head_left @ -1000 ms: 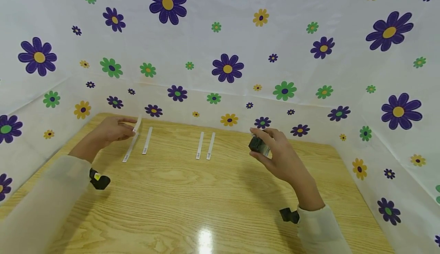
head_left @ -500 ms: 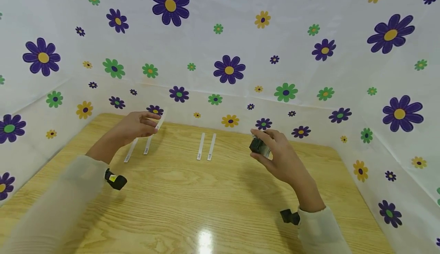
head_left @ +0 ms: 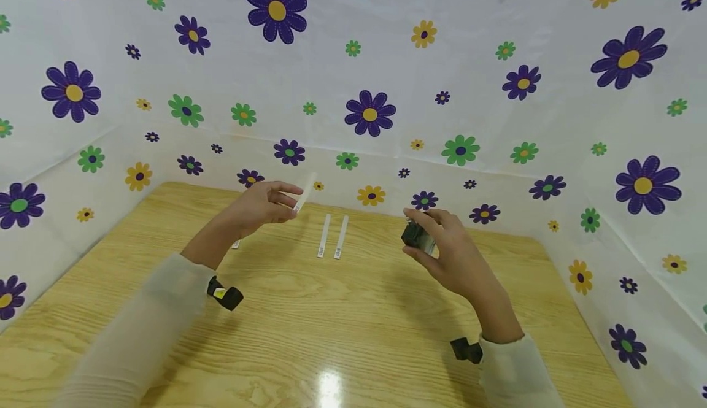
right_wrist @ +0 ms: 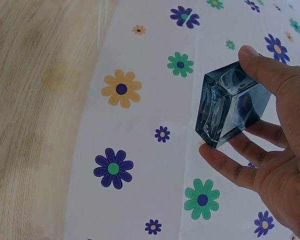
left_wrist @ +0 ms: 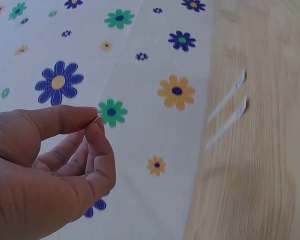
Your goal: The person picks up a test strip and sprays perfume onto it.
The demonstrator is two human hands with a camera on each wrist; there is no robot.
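My left hand (head_left: 265, 205) pinches a white paper strip (head_left: 306, 192) by its printed end, raised above the table. From the left wrist, the strip (left_wrist: 96, 119) shows only as a thin edge between thumb and forefinger. My right hand (head_left: 453, 251) grips an angular glass perfume bottle (head_left: 412, 234) above the table. Its thick, blue-tinted glass (right_wrist: 235, 102) sits between thumb and fingers, tilted. Between the hands lie two paper strips, one on the left (head_left: 324, 236) and one on the right (head_left: 341, 237). Another strip's printed end (head_left: 236, 244) peeks out below my left wrist.
The wooden table (head_left: 309, 316) runs back to a white cloth (head_left: 309, 58) printed with flowers, which rises at the back and both sides. Small black cameras hang at the left wrist (head_left: 225, 294) and right wrist (head_left: 466, 350).
My left hand has moved right with the pinched strip, past the two left strips, towards the middle pair. My right hand holds the bottle in the same spot.
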